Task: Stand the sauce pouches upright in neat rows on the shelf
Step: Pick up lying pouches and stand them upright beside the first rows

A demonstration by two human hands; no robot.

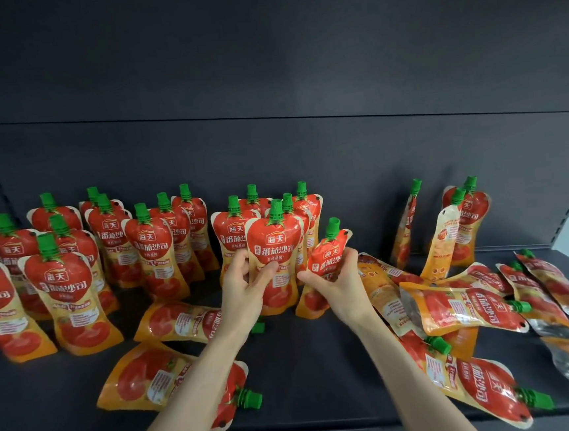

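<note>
- Dark grey shelf (pixel 304 337) with a matching back panel (pixel 263 62); on its left side, standing pouches (pixel 66 289) form rough rows, green caps up.
- Two flat pouches (pixel 152 374) lie in front of them, partly under the left forearm.
- Left hand (pixel 244 287) curls round the waist of an upright pouch (pixel 276 250) at the front of the middle cluster.
- Right hand (pixel 337 283) grips a tilted pouch (pixel 329 254) just beside it, cap leaning right.
- To do this step well, I would spread each base flat, bring the tilted one plumb in line with its neighbour, then let go gently.
- Further right, toppled pouches (pixel 456 307) lie overlapping. Behind them, leaning pouches (pixel 439 236) stand near the back.
</note>
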